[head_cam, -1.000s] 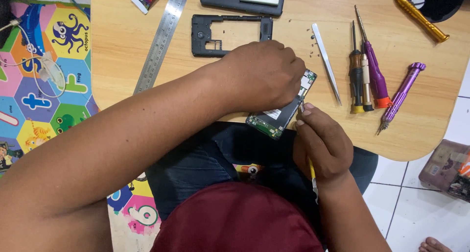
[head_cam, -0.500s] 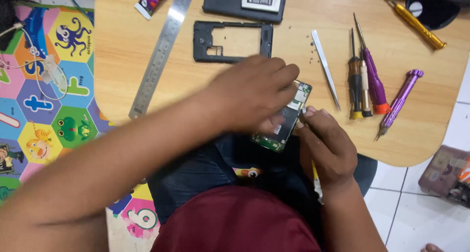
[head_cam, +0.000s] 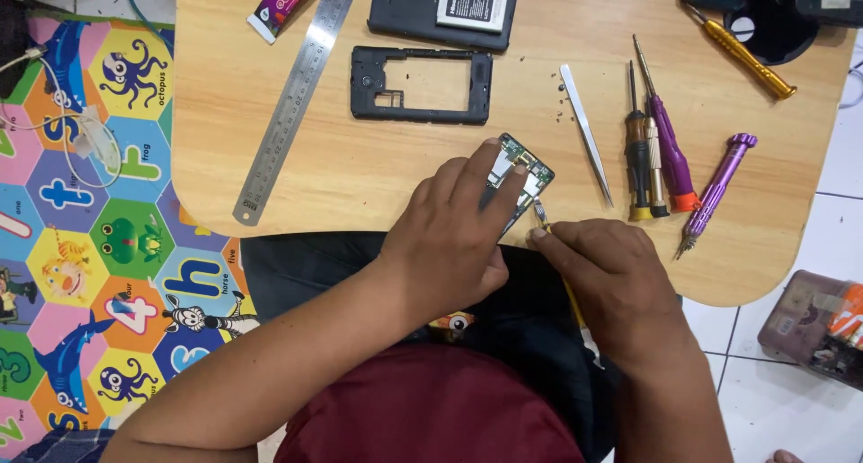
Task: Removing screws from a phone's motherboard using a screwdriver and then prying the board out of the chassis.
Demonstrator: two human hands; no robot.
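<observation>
1. Left hand (head_cam: 449, 238) lies palm down at the near edge of the wooden surface (head_cam: 360, 171), fingers pressed onto an opened phone body with a green circuit board (head_cam: 526, 168). Board end shows past the fingertips, toward 1 o'clock from the hand.
2. Right hand (head_cam: 611, 279) sits at 3 o'clock of the left, just beside it, closed around a small yellow-handled screwdriver (head_cam: 545, 222). Metal tip points to 11 o'clock and meets the near corner of the phone body.
3. Black phone frame (head_cam: 421, 85) lies at 12 o'clock of the left hand, apart from it; black back cover with a battery (head_cam: 442, 9) lies beyond it.
4. Steel ruler (head_cam: 292, 103) runs diagonally, at 10 o'clock of the hands.
5. Metal tweezers (head_cam: 586, 132) lie at 1 o'clock of the phone body; tiny screws scattered near their far end.
6. Screwdrivers in a row at 2 o'clock: dark-handled (head_cam: 636, 162), purple with orange tip (head_cam: 670, 153), all-purple (head_cam: 716, 193). A gold one (head_cam: 746, 58) lies further off.
7. Colourful alphabet mat (head_cam: 81, 238) covers the floor at 9 o'clock.
</observation>
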